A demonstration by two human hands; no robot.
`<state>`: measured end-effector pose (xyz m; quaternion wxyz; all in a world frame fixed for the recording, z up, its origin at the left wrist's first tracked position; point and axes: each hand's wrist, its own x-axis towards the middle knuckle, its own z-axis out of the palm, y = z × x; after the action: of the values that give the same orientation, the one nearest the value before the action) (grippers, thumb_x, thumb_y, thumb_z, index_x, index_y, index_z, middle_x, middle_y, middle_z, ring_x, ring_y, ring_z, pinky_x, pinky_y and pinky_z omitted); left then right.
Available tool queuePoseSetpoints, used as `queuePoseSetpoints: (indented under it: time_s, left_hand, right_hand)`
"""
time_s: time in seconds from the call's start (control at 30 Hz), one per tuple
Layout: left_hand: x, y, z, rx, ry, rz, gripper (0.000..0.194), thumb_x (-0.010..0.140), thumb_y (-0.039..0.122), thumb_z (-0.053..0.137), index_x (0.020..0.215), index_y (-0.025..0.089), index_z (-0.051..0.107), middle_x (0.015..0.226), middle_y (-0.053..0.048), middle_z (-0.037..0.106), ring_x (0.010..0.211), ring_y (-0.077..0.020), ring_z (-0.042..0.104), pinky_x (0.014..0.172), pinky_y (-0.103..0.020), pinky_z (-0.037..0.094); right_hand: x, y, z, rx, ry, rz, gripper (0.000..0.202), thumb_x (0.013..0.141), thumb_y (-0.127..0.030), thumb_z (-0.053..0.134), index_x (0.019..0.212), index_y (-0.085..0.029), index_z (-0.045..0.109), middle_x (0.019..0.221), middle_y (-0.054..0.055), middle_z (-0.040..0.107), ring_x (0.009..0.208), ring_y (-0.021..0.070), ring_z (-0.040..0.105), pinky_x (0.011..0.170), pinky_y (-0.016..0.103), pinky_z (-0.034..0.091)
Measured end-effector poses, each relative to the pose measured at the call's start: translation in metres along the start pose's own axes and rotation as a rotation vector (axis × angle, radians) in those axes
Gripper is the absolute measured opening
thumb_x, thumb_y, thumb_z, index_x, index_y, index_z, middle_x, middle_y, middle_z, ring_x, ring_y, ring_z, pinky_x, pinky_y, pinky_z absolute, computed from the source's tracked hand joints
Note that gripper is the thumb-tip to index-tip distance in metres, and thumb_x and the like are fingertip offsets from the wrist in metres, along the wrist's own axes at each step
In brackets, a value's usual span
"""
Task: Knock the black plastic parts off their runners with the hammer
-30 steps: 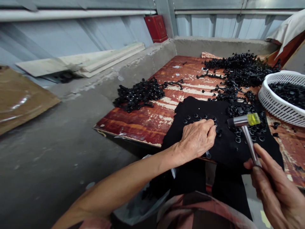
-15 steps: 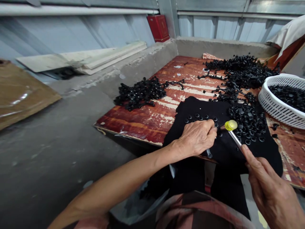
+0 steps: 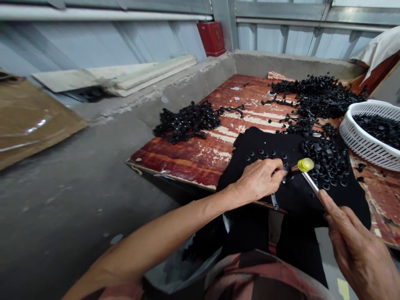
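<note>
Hammer [image 3: 309,179], one: metal handle, yellow face turned toward the viewer; gripped in the right hand [image 3: 356,237], fingers wrapped around the handle, one laid along it. Head over the black cloth [image 3: 290,143], just to the right of the fingertips of the left hand [image 3: 259,179]; contact with anything below not discernible.

Left hand: back upward, low over the black cloth, fingers bent and drawn together beside small round pieces [image 3: 261,151]; space between fingertips hidden, grip impossible to tell.

Black cloth: spread on the near part of the surface [image 3: 175,158].

Round pieces: several, black, set apart from one another in a loose arc on the black cloth, beyond and beside the left hand.

Strip [image 3: 275,202]: one, dark, round-ended, at the near edge of the black cloth, just below the left hand.

Loose pieces [image 3: 325,158]: many, black, heaped on the right part of the black cloth, beside the hammer head.

Left heap [image 3: 187,123]: black, tangled, well apart from the black cloth.

Far heap [image 3: 318,91]: black, larger, tangled, beyond the black cloth.

Basket [image 3: 359,137]: white, slotted, at right, filled with black pieces.

Surface: reddish, worn in pale streaks.

Red box [image 3: 211,38]: on the corner ledge.

Boards [image 3: 156,75]: pale, stacked left of the red box.

White drape [image 3: 378,50]: upper right.
</note>
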<state>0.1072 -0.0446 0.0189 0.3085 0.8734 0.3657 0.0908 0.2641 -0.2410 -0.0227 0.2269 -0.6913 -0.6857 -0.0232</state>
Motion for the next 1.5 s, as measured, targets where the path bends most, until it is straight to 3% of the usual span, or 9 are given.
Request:
queuePoseSetpoints:
  time_s: [0.27, 0.47, 0.63, 0.8, 0.93, 1.13, 1.27, 1.37, 1.5]
  left_hand:
    - [0.002, 0.001, 0.005, 0.009, 0.061, 0.026, 0.024, 0.09, 0.03, 0.047, 0.079, 0.021, 0.066, 0.059, 0.002, 0.06, 0.058, -0.0142, 0.056, 0.059, -0.025, 0.039]
    - [0.002, 0.001, 0.005, 0.023, 0.054, 0.046, 0.025, 0.091, 0.031, 0.046, 0.077, 0.02, 0.064, 0.06, 0.002, 0.059, 0.059, -0.0141, 0.055, 0.06, -0.025, 0.038]
    - [0.003, 0.003, 0.004, 0.014, 0.03, 0.011, 0.023, 0.089, 0.029, 0.047, 0.077, 0.02, 0.065, 0.057, 0.002, 0.056, 0.055, -0.0139, 0.052, 0.058, -0.025, 0.035]
    - [0.004, 0.004, 0.004, 0.013, 0.007, 0.023, 0.026, 0.09, 0.03, 0.045, 0.077, 0.02, 0.065, 0.057, 0.002, 0.055, 0.056, -0.0136, 0.051, 0.06, -0.025, 0.034]
    - [0.004, 0.004, 0.004, 0.033, 0.007, 0.008, 0.026, 0.09, 0.031, 0.046, 0.076, 0.02, 0.065, 0.061, 0.0, 0.06, 0.059, -0.0147, 0.055, 0.06, -0.025, 0.036]
    - [0.003, 0.004, 0.004, 0.11, -0.02, 0.005, 0.026, 0.093, 0.032, 0.043, 0.081, 0.021, 0.064, 0.07, -0.002, 0.066, 0.071, -0.0194, 0.064, 0.065, -0.028, 0.04]
    - [0.002, 0.002, 0.006, 0.123, -0.03, 0.016, 0.026, 0.093, 0.032, 0.042, 0.083, 0.021, 0.064, 0.074, -0.002, 0.068, 0.076, -0.0207, 0.066, 0.067, -0.028, 0.042]
    - [0.002, 0.002, 0.007, 0.127, -0.026, 0.025, 0.026, 0.093, 0.033, 0.042, 0.085, 0.022, 0.064, 0.073, -0.002, 0.067, 0.077, -0.0208, 0.065, 0.069, -0.028, 0.042]
    - [0.003, 0.003, 0.005, 0.094, -0.025, 0.007, 0.024, 0.092, 0.033, 0.044, 0.083, 0.022, 0.063, 0.07, -0.001, 0.064, 0.074, -0.0192, 0.062, 0.066, -0.027, 0.039]
  right_hand:
    - [0.007, -0.004, -0.007, 0.091, 0.038, 0.026, 0.062, 0.096, -0.016, 0.041, 0.155, -0.031, 0.028, 0.102, 0.009, 0.066, 0.063, 0.0181, 0.067, 0.041, 0.025, 0.048]
    - [0.005, -0.013, -0.02, 0.037, 0.286, 0.04, 0.066, 0.092, -0.013, 0.051, 0.152, -0.036, 0.034, 0.107, 0.007, 0.069, 0.083, 0.0247, 0.071, 0.061, 0.033, 0.058]
    - [0.004, 0.0, -0.017, 0.016, 0.048, -0.01, 0.062, 0.096, -0.017, 0.043, 0.154, -0.032, 0.029, 0.092, 0.007, 0.067, 0.061, 0.0194, 0.067, 0.042, 0.027, 0.05]
    - [0.003, -0.01, -0.023, 0.038, 0.291, 0.047, 0.065, 0.093, -0.014, 0.05, 0.152, -0.036, 0.035, 0.11, 0.008, 0.066, 0.087, 0.0252, 0.07, 0.068, 0.035, 0.058]
    - [0.004, -0.007, -0.02, -0.021, 0.097, -0.015, 0.063, 0.096, -0.015, 0.043, 0.155, -0.031, 0.028, 0.09, 0.006, 0.066, 0.06, 0.0182, 0.066, 0.044, 0.026, 0.051]
    - [0.005, -0.003, -0.02, -0.054, 0.282, -0.042, 0.065, 0.094, -0.011, 0.047, 0.154, -0.03, 0.031, 0.102, 0.008, 0.068, 0.074, 0.0187, 0.07, 0.055, 0.025, 0.055]
    - [0.004, 0.001, -0.018, -0.06, 0.116, -0.098, 0.06, 0.097, -0.016, 0.044, 0.154, -0.025, 0.031, 0.099, 0.008, 0.068, 0.071, 0.0187, 0.07, 0.053, 0.025, 0.055]
    - [0.002, 0.005, -0.015, -0.055, 0.27, -0.104, 0.064, 0.092, -0.011, 0.051, 0.153, -0.023, 0.035, 0.104, 0.01, 0.069, 0.078, 0.0216, 0.07, 0.06, 0.027, 0.057]
    - [0.0, 0.007, -0.009, 0.034, 0.063, -0.074, 0.061, 0.096, -0.013, 0.044, 0.154, -0.026, 0.032, 0.098, 0.008, 0.069, 0.069, 0.0176, 0.068, 0.056, 0.024, 0.056]
